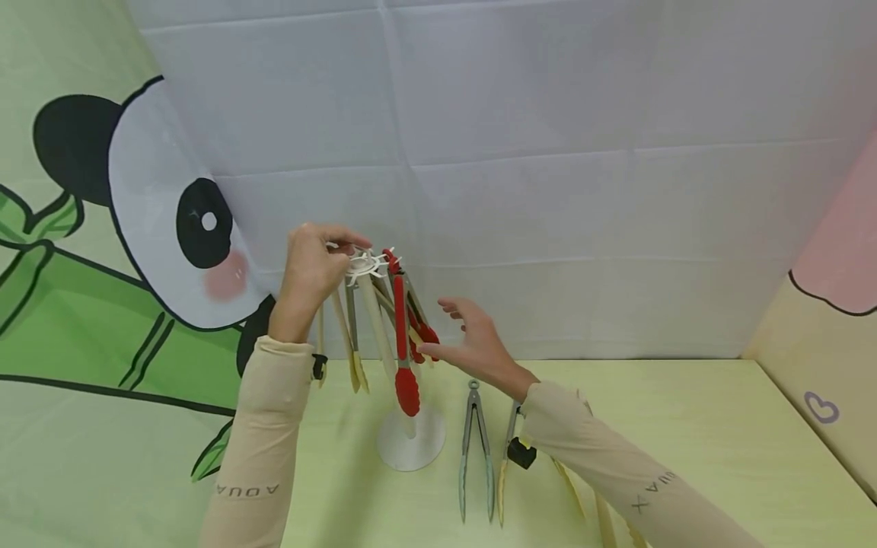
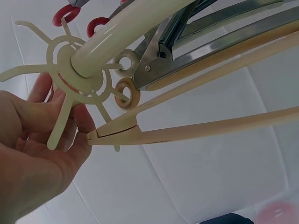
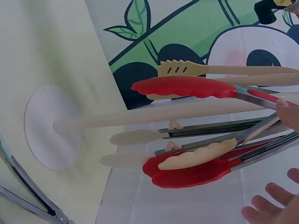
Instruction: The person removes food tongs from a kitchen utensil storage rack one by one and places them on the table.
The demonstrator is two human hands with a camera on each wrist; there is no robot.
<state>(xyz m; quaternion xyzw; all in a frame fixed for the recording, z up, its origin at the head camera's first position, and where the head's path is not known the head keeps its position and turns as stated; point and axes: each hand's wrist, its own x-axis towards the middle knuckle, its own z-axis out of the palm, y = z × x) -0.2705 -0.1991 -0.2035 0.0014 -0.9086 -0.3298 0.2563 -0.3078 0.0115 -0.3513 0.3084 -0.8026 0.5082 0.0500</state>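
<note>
A white stand [image 1: 411, 449] with a round base, a pole and a ring of hooks [image 2: 60, 116] on top leans to the left. My left hand [image 1: 317, 266] holds that ring, fingers curled at its hub. Close by, beige tongs [image 2: 126, 135] hang from a hook, their end right at my fingertips. Red-tipped tongs [image 1: 407, 392] hang at the front of the stand, and more tongs with red and cream tips [image 3: 198, 156] hang around the pole. My right hand [image 1: 479, 340] is to the right of them, fingers spread and holding nothing.
Grey-green tongs [image 1: 476, 457] lie on the pale yellow table [image 1: 685, 441], right of the stand's base. Yellow-tipped tongs [image 1: 503, 479] lie partly under my right forearm, with more beside them. A white cloth [image 1: 582, 228] hangs behind, and a panda print [image 1: 171, 190] is at left.
</note>
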